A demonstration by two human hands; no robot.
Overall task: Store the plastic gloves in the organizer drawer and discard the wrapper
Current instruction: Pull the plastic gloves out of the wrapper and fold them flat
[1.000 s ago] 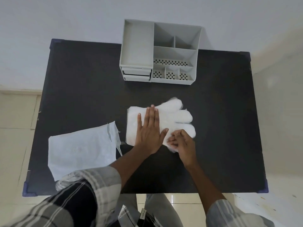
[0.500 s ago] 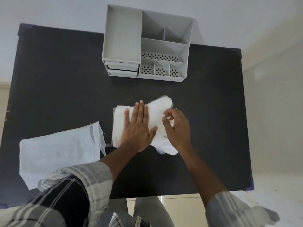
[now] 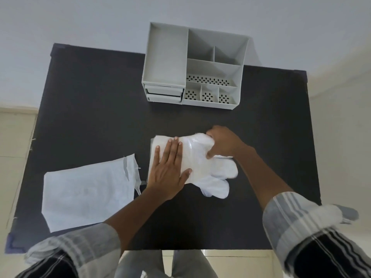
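Observation:
A stack of white plastic gloves point(image 3: 200, 159) lies in the middle of the black table point(image 3: 90, 121). My left hand point(image 3: 169, 169) presses flat on the stack's left half, fingers spread. My right hand point(image 3: 222, 141) grips the far right part of the gloves and has it bunched; the lower glove fingers stick out to the right below it. The flat white wrapper point(image 3: 88, 195) lies at the left, near the table's front edge. The grey organizer point(image 3: 166, 57) stands at the back; its two small drawers point(image 3: 163, 94) at the front left are closed.
The organizer's right side holds open compartments point(image 3: 212, 65) with perforated bottoms. The table's back edge meets a white wall. Beige floor tiles show at the left and front. My checked sleeves fill the bottom corners.
My right hand has moved from the near side of the gloves to their far right part and grips them there. My left hand stays pressed on the stack.

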